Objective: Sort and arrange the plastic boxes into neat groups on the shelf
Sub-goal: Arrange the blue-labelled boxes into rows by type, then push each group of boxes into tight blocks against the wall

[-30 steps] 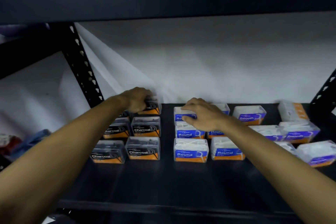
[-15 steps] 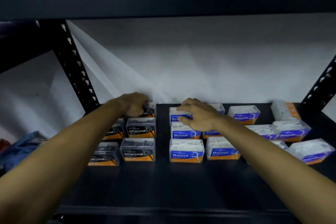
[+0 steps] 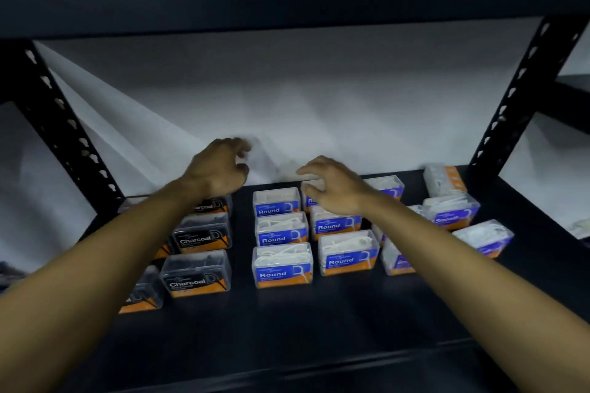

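While both hands, left hand [image 3: 220,169] and right hand [image 3: 335,187], hover loose-fingered and empty, plastic boxes [image 3: 282,265] lie beneath.

dark shelf [image 3: 319,329], plastic boxes [image 3: 282,265], seemingly grouped

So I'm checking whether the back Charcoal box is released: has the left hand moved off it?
Yes. The left hand has lifted up off the back Charcoal box, now open against the white backdrop.

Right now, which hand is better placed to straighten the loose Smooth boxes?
Right. The right hand hovers open over the Round boxes, next to the skewed Smooth boxes at the shelf's right end. The left hand is above the Charcoal boxes, far across.
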Available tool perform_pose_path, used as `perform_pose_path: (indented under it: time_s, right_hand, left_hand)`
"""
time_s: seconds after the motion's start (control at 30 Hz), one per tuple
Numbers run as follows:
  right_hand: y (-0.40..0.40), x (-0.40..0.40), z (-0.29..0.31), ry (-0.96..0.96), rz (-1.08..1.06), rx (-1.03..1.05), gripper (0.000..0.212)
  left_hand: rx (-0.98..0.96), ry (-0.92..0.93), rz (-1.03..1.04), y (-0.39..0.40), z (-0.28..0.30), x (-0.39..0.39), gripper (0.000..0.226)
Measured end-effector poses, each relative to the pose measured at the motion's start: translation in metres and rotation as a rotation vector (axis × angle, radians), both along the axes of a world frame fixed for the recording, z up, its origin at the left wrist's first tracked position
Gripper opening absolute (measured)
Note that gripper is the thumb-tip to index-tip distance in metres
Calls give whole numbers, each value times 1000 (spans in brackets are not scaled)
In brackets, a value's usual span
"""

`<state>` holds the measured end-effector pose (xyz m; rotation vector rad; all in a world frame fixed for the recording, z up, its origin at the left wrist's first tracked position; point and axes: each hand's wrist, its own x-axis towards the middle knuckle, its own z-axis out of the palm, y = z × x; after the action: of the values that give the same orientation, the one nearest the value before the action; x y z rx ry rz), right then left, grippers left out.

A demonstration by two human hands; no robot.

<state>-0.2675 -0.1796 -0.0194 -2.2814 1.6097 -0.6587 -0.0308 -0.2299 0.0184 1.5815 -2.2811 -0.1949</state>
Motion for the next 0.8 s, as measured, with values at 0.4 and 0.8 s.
perform_pose_path:
  time_s: [0.4, 0.8]
  right_hand:
    - [14, -194, 2, -291, -635, -17, 23]
    - [13, -251, -5, 139, -635, 253, 26]
  left_hand:
    - [102, -154, -369, 58, -36, -173, 67]
    - [177, -343, -400, 57, -61, -193, 92]
